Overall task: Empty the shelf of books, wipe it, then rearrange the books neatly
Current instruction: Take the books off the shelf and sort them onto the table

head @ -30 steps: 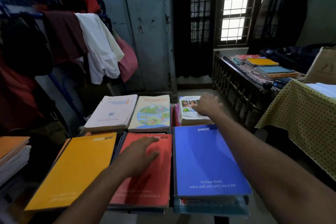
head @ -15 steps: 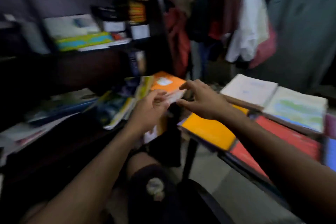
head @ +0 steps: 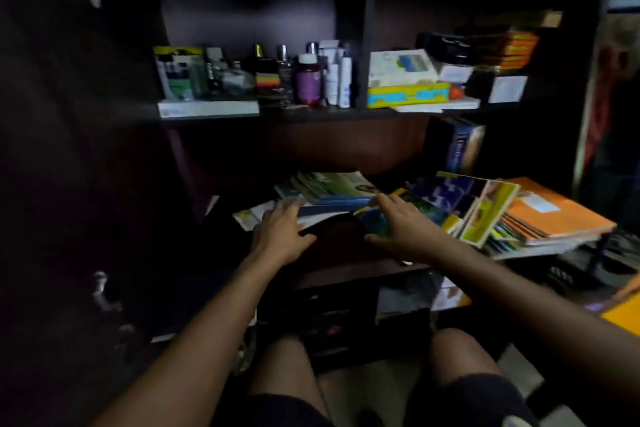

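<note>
I face a dark wooden shelf (head: 349, 113). On its lower board a loose pile of books (head: 332, 192) with blue edges lies flat. My left hand (head: 280, 232) reaches in with spread fingers, and the fingertips touch the left end of that pile. My right hand (head: 398, 224) lies with straight fingers over a blue-green book (head: 372, 218), thumb spread below its edge. To the right, several glossy books (head: 467, 208) lean sideways. A stack of orange notebooks (head: 554, 211) lies beyond them. The view is blurred and dim.
The upper board holds several bottles and tubes (head: 308, 80), a white box (head: 207, 107) and a yellow-blue box (head: 408, 94). A dark blue book (head: 460, 146) stands upright at the back right. My knees (head: 287, 367) are below the shelf. An orange cover (head: 623, 315) shows at the right edge.
My view has swung left from the table of laid-out notebooks to the shelf. Both hands moved from the orange notebooks to the pile on the lower board.
</note>
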A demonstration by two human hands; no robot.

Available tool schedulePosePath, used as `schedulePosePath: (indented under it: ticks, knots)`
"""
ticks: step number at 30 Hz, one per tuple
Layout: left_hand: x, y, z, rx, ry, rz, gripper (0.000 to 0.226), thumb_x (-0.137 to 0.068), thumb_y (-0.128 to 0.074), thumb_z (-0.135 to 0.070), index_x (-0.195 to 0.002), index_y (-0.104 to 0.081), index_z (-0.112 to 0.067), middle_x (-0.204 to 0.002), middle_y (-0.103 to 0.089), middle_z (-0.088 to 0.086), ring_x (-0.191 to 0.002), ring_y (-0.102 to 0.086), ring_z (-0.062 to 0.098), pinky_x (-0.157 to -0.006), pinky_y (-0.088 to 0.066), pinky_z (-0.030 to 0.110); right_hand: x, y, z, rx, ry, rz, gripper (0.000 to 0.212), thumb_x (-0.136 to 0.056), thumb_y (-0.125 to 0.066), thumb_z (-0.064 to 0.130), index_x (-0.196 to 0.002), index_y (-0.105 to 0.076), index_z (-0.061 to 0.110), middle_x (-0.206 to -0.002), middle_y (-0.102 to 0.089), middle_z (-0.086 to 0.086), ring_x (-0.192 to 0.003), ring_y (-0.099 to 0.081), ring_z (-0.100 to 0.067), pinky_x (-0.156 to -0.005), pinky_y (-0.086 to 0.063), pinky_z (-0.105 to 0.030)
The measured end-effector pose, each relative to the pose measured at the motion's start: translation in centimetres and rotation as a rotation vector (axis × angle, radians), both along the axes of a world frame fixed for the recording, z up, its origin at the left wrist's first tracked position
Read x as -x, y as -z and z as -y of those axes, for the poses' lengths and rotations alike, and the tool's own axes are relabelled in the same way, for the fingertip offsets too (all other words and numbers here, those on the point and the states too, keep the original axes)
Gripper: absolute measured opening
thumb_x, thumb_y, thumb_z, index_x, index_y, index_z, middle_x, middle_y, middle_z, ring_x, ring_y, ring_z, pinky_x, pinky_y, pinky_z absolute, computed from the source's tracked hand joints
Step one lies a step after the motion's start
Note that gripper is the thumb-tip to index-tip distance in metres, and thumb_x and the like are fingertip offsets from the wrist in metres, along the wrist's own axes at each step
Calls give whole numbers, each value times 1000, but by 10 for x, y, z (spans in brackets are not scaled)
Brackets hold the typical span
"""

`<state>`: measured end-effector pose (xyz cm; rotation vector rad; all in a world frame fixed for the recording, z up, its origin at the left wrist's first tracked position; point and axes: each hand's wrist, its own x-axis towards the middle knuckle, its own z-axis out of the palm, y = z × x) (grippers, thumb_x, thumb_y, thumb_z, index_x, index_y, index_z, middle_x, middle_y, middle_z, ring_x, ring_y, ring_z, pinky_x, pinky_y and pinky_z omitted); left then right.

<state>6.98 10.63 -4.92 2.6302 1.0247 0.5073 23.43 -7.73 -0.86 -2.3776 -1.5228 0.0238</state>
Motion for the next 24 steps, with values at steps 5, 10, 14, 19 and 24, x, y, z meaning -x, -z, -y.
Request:
schedulePosePath:
  ticks: [5, 10, 14, 19, 24]
  knots:
    - [12, 23, -61, 162, -186, -310, 120, -73, -70, -75, -160, -1, -33, -167, 2, 16, -152, -3, 44, -121, -10, 60, -4, 29, -72, 72, 12, 56, 83, -84, -72, 40, -150, -27, 18, -147, -38, -13, -129, -47, -40, -99, -48, -50]
    - [8, 32, -90, 135, -132, -307, 114, -78, -69, -72, -161, -4, -29, -168, 4, 17, -154, -9, 39, -122, -19, 51, -8, 43, -140, 182, 32, 191, 94, -84, -74, 36, -156, -15, 22, -152, -29, -10, -140, -30, -38, -107, -39, -57]
    - [6, 43, -100, 108, -53, -57, 88, -80, -79, -49, -153, -36, -25, -161, -22, 11, -139, -38, 38, -111, -39, 39, -23, 50, -179, 187, 17, 269, 92, -89, -66, 32, -158, -5, 31, -162, -15, -12, -145, -23, -41, -108, -35, -62]
    - [0, 47, -112, 45, 22, 76, 71, -82, -81, -34, -144, -51, -21, -157, -33, 5, -136, -40, 35, -113, -38, 39, -45, 47, -193, 250, -64, 341, 102, -86, -70, 35, -158, 3, 35, -161, -19, -14, -137, -37, -43, -105, -35, -61]
    - [-10, 46, -124, 31, 47, 49, 66, -77, -84, -36, -134, -53, -25, -142, -45, 4, -124, -50, 35, -102, -46, 41, -54, 50, -195, 224, -94, 473, 107, -82, -73, 49, -157, 1, 31, -154, -29, -17, -127, -45, -43, -95, -44, -55]
